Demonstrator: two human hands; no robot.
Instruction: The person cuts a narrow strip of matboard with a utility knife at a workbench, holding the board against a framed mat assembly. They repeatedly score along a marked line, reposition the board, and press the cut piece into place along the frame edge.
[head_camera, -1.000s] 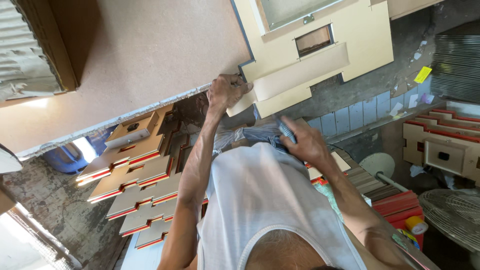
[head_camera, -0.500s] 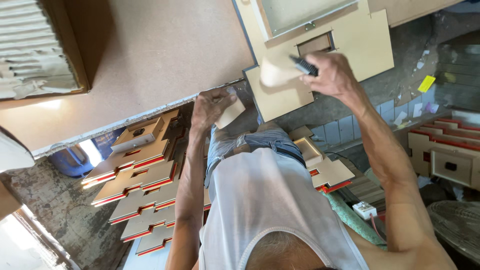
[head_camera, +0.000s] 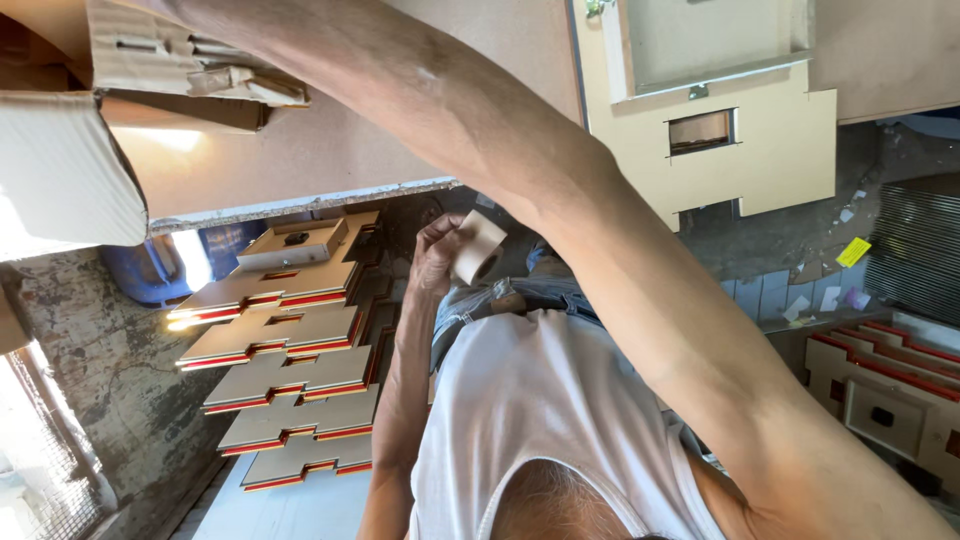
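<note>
Left hand: the left hand (head_camera: 437, 262) is up in front of the person's white shirt (head_camera: 545, 420), near the middle of the view.
Left fingers: the fingers (head_camera: 440, 232) are curled around a roll of tape and hold it.
Roll of tape: the roll of tape (head_camera: 477, 247) is pale tan and round. It sits in the left hand, just below the edge of the big brown board (head_camera: 330, 140) and above the belt line of the blue jeans (head_camera: 500, 297).
Right arm: the right arm (head_camera: 600, 250) goes across the whole view, from the lower right up to the top left.
Right hand: it is out of the view past the top left, so I cannot tell if its fingers are wide or closed.
Cut boards: a stack of flat cut boards (head_camera: 290, 370) with red edges lies to the left of the person, stepped one after the other.
Small box: a small tan box (head_camera: 295, 243) rests at the far end of that stack.
Cream panel: a cream panel (head_camera: 730, 150) with a small square hole is at the far right.
Cardboard: torn cardboard (head_camera: 130, 70) is at the top left.
More boards: more red-edged pieces (head_camera: 880, 390) lie at the right.
</note>
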